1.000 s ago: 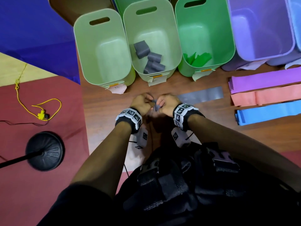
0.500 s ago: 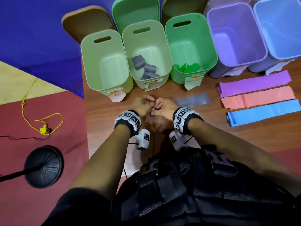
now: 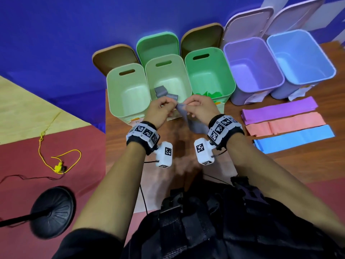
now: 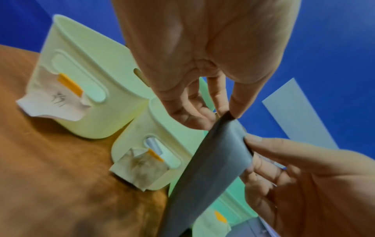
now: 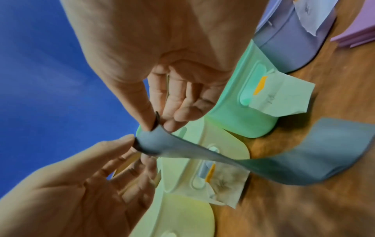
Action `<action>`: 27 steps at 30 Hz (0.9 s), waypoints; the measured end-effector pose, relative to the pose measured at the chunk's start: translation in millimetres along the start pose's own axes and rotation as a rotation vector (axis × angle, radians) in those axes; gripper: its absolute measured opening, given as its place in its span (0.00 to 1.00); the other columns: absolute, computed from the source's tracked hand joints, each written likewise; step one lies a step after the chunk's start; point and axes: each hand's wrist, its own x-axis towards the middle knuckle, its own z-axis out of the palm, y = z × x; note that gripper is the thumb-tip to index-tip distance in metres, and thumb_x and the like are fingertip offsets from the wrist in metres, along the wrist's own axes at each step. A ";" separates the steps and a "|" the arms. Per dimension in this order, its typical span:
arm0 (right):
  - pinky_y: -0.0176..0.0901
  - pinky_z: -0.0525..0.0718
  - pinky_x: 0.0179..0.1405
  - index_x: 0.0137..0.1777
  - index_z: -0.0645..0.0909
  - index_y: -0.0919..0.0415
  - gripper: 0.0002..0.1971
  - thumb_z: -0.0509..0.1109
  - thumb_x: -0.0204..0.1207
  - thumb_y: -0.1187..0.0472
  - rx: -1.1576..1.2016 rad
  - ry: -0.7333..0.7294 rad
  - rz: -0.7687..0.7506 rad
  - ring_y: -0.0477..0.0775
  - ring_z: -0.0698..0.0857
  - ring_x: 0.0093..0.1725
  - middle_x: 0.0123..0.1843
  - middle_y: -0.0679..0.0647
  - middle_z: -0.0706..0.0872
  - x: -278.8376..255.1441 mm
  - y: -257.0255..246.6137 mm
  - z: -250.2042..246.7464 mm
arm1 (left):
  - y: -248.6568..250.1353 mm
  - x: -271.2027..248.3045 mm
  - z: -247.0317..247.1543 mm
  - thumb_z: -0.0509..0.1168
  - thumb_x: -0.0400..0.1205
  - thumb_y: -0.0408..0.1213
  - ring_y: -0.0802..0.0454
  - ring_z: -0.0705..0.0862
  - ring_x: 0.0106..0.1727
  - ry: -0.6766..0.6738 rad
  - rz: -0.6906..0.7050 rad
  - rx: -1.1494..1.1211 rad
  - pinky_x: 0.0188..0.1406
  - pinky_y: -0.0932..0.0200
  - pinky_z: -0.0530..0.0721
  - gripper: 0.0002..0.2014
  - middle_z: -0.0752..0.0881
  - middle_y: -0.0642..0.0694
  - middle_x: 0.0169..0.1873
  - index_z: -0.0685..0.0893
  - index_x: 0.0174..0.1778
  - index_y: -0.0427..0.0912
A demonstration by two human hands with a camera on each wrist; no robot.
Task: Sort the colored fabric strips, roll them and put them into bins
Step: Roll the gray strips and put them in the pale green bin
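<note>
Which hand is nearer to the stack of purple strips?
Right. The right hand pinches the gray strip in front of the green bins, with the purple strips lying off to its right; the left hand is farther, beyond the right hand.

- No brand names, printed words or numbers readable anywhere, tbh.
- Paper label [image 4: 54, 102] on the front of the pale green bin [image 4: 85, 83], left wrist view: a dark handwritten scribble, maybe one character, too blurry to read. An orange tab holds it at the top.
- Second paper label [image 4: 140, 170] on the middle bin [image 4: 142, 137]: another dark scrawl, smudgy, can't make it out.
- Label [image 5: 280, 97] on the brighter green bin [image 5: 239, 112], right wrist view: faint handwriting, illegible.
- Wristbands [image 3: 143, 132] + white camera blocks [image 3: 165, 154] in the head view carry black & white square fiducial markers, no letters on them.
- Label [image 3: 298, 91] under the blue bin [image 3: 300, 57]: too small to tell.
</note>
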 end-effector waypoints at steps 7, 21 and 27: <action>0.26 0.77 0.30 0.44 0.85 0.61 0.04 0.75 0.76 0.70 0.087 0.074 -0.105 0.36 0.80 0.26 0.34 0.55 0.85 -9.0 -25.4 -18.6 | 31.5 -3.6 5.4 0.68 0.81 0.25 0.61 0.83 0.36 -0.029 0.159 0.009 0.39 0.69 0.80 0.05 0.85 0.48 0.35 0.86 0.45 0.39; 0.34 0.83 0.39 0.42 0.86 0.55 0.07 0.75 0.77 0.68 0.174 0.051 -0.230 0.40 0.86 0.37 0.34 0.43 0.89 -13.0 -53.2 -17.9 | 54.7 -7.3 -0.6 0.68 0.76 0.25 0.50 0.76 0.38 -0.005 0.341 -0.021 0.42 0.58 0.76 0.09 0.79 0.45 0.34 0.84 0.42 0.45; 0.43 0.87 0.49 0.42 0.88 0.55 0.09 0.77 0.73 0.71 0.216 0.051 -0.247 0.51 0.88 0.43 0.39 0.53 0.91 -10.1 -53.1 -16.4 | 56.4 -12.4 -3.1 0.67 0.78 0.25 0.53 0.81 0.43 -0.017 0.312 -0.058 0.45 0.55 0.81 0.09 0.84 0.44 0.40 0.84 0.44 0.44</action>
